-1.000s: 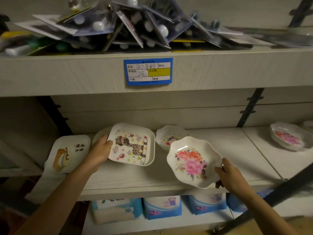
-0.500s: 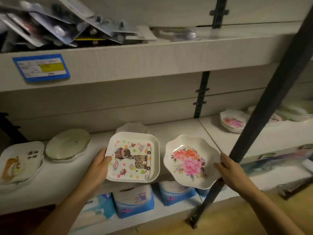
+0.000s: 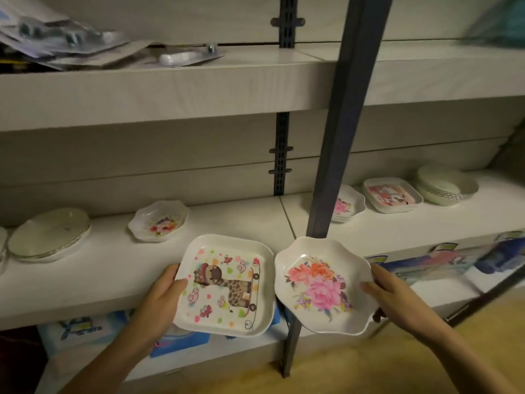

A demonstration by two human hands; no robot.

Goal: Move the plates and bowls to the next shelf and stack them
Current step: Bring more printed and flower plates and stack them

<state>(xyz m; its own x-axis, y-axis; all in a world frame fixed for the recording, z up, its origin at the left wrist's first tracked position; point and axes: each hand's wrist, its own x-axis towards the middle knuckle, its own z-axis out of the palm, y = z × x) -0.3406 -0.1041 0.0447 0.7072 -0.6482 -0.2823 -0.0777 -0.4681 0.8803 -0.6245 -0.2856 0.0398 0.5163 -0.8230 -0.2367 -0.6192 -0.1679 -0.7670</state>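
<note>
My left hand (image 3: pixel 163 291) pinched the giraffe plate (image 3: pixel 227 285) by its rim, my right hand (image 3: pixel 389 294) the flower plate (image 3: pixel 321 285), both held in the air before the shelf (image 3: pixel 113 268). Swinging right toward the blurred, probably matching stacks (image 3: pixel 392 196), either rim could clip the dark post (image 3: pixel 338 137) and slip.

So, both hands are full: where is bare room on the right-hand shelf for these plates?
Bare: the front strip of the right shelf, before the flower plate stack, pink square stack and round bowls. Its back row is crowded; the stacks stand side by side.
</note>
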